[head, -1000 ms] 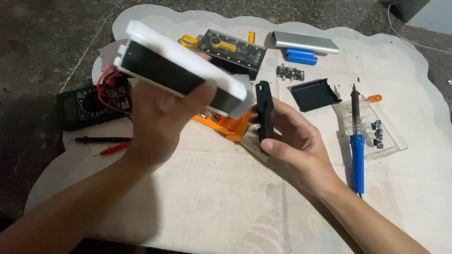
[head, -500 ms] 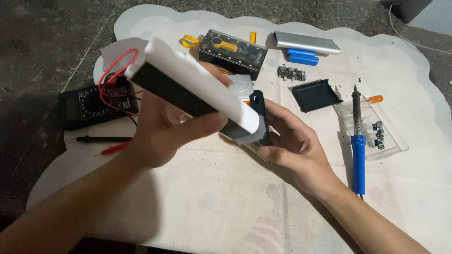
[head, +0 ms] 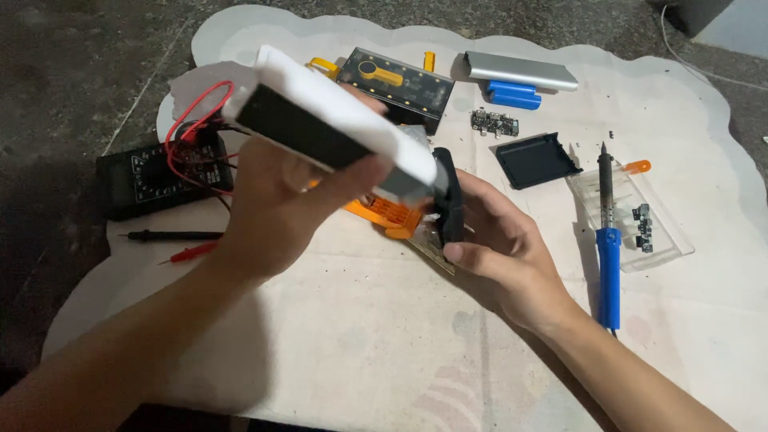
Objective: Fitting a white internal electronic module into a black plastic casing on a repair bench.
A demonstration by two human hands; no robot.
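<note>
Hands meet over the middle of a white cloth (head: 336, 352) spread on a dark floor. The left hand (head: 276, 204) grips a long white casing (head: 336, 120) with a black face, fingers wrapped tight around its body, thumb across the near side; the casing is lifted clear of the cloth and tilted, its high end toward ten o'clock, its low end toward the centre. The right hand (head: 504, 256) comes in from five o'clock and pinches a small black end cap (head: 450, 196), fingers closed on it, right at the low end of the casing; whether cap and casing touch is hard to tell.

Under the hands lies an orange plastic frame (head: 388, 216), partly hidden. At nine o'clock a black multimeter (head: 152, 176) sits at the cloth's edge with red wires looped above it, and a black probe (head: 172, 235) and a red probe (head: 192, 253) lie just below. At twelve o'clock rests a black board with yellow parts (head: 392, 84), then a silver metal sleeve (head: 520, 70) with blue cylindrical cells (head: 514, 94) just beside it. A small circuit board (head: 494, 122) and a black lid (head: 534, 159) lie toward two o'clock. At three o'clock a blue-handled soldering iron (head: 608, 240) lies across a clear plastic tray (head: 664, 228).
</note>
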